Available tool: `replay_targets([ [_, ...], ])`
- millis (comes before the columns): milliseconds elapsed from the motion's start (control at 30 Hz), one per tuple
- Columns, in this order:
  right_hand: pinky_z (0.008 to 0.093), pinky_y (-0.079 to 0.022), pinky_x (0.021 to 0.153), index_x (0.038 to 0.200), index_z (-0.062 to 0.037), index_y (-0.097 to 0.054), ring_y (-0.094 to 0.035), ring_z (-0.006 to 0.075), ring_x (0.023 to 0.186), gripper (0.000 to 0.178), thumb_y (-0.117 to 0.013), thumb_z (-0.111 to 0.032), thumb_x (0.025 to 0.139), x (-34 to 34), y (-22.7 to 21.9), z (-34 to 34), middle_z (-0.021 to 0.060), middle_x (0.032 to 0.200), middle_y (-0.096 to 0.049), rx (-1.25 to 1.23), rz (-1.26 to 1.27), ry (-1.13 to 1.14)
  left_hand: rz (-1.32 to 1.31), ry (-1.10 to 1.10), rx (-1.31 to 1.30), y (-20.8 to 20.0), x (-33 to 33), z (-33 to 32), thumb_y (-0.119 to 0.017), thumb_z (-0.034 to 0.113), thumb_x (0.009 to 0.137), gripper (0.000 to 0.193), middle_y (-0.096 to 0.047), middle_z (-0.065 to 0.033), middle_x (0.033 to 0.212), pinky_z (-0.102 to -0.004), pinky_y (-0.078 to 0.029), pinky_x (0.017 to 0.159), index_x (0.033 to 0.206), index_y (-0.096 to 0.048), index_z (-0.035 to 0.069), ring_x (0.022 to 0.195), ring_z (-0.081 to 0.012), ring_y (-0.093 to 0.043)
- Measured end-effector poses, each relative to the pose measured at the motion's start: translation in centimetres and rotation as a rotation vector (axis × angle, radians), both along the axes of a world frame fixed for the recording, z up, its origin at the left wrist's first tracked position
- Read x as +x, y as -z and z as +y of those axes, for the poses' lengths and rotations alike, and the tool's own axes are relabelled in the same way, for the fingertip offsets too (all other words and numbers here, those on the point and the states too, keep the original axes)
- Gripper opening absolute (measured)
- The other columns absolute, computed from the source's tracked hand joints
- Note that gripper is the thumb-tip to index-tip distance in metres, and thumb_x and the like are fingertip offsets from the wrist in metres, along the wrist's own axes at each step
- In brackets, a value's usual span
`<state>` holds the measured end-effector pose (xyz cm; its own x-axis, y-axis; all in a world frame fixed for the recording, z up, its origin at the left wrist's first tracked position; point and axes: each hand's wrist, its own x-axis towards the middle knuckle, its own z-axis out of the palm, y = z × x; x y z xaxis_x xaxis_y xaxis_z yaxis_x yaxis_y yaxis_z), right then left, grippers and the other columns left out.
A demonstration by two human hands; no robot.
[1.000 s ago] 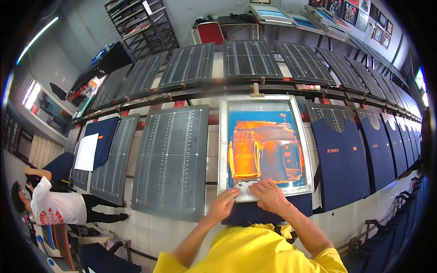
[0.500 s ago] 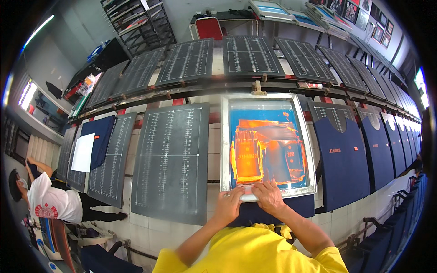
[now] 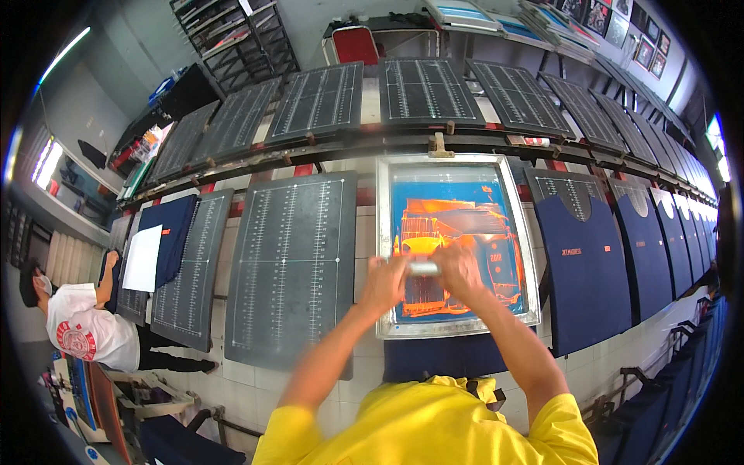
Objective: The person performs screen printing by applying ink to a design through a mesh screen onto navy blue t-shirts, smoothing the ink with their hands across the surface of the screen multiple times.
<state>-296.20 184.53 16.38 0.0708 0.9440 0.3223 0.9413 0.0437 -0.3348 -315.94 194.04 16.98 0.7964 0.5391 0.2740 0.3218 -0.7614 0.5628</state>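
A screen printing frame [image 3: 381,232] with a silver metal border and blue mesh lies over a dark navy shirt [image 3: 434,356], whose lower part sticks out at the near side. Orange ink [image 3: 426,208] is smeared over the mesh. Both hands grip a pale-handled squeegee [image 3: 423,268] above the left half of the inked area. My left hand [image 3: 385,280] closes on its left end, my right hand [image 3: 460,273] on its right end. The hands are slightly blurred, and the squeegee's blade is hidden.
To the left stands a grey printing board [image 3: 288,271] with white ruled marks. Navy shirts [image 3: 585,271] lie on boards to the right. More boards [image 3: 428,91] line the far rail. A person [image 3: 85,322] in a white shirt works at far left, near a white sheet [image 3: 142,258].
Both hands have pushed the squeegee from the frame's near edge away from me, to the middle of the mesh. The orange ink has spread differently. The person at left has shifted their arms.
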Motion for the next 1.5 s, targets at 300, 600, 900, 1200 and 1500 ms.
replay_targets([
  [300,0.0422,-0.044,0.072,0.089,-0.0093,-0.064,-0.059,0.0242,0.087,0.021,-0.065,-0.003,0.069,-4.8,0.5,-7.0,0.0037,0.092,-0.065,0.029,0.005,-0.034,0.004,-0.026,-0.005,2.5,-4.5,-8.3,-0.061,0.006,0.088,0.042,-0.063,-0.0102,0.13,-0.047,-0.035,0.089,0.129,-0.053,0.007,0.117,-0.0244,-0.061],
  [600,0.0435,-0.046,0.078,0.085,-0.0114,-0.068,-0.061,0.0274,0.082,0.019,-0.075,-0.009,0.068,2.2,1.1,3.9,0.0059,0.082,-0.067,0.029,0.015,-0.004,-0.008,-0.037,-0.051,1.5,2.3,3.0,-0.053,0.004,0.093,0.034,-0.069,-0.0118,0.111,-0.0446,-0.032,0.09,0.127,-0.055,0.01,0.096,-0.0291,-0.064],
  [900,0.0409,-0.043,0.072,0.094,-0.0097,-0.064,-0.06,0.0245,0.088,0.025,-0.064,-0.004,0.07,-5.5,-1.6,-8.6,0.0045,0.094,-0.065,-0.032,0.018,-0.051,-0.022,-0.016,-0.067,0.4,-5.1,-9.4,-0.056,-0.002,0.084,0.044,-0.064,-0.0102,0.127,-0.0453,-0.031,0.092,0.127,-0.053,0.007,0.113,-0.0254,-0.062],
  [1200,0.0418,-0.046,0.076,0.086,-0.0105,-0.067,-0.062,0.0261,0.085,0.015,-0.068,-0.005,0.072,0.1,1.4,0.7,0.0061,0.088,-0.068,0.043,-0.033,0.008,-0.062,-0.048,0.028,2.2,0.9,-0.1,-0.055,0.007,0.094,0.03,-0.068,-0.0097,0.116,-0.0432,-0.035,0.087,0.123,-0.057,0.008,0.1,-0.0262,-0.065],
  [1500,0.0417,-0.046,0.078,0.084,-0.0111,-0.068,-0.061,0.0256,0.087,0.014,-0.069,-0.006,0.071,0.9,-2.8,1.6,0.0047,0.085,-0.064,0.118,0.025,-0.051,-0.093,-0.051,0.015,-0.8,1.1,0.8,-0.045,0.013,0.1,0.03,-0.069,-0.0105,0.116,-0.0443,-0.032,0.092,0.126,-0.059,0.01,0.1,-0.0275,-0.065],
])
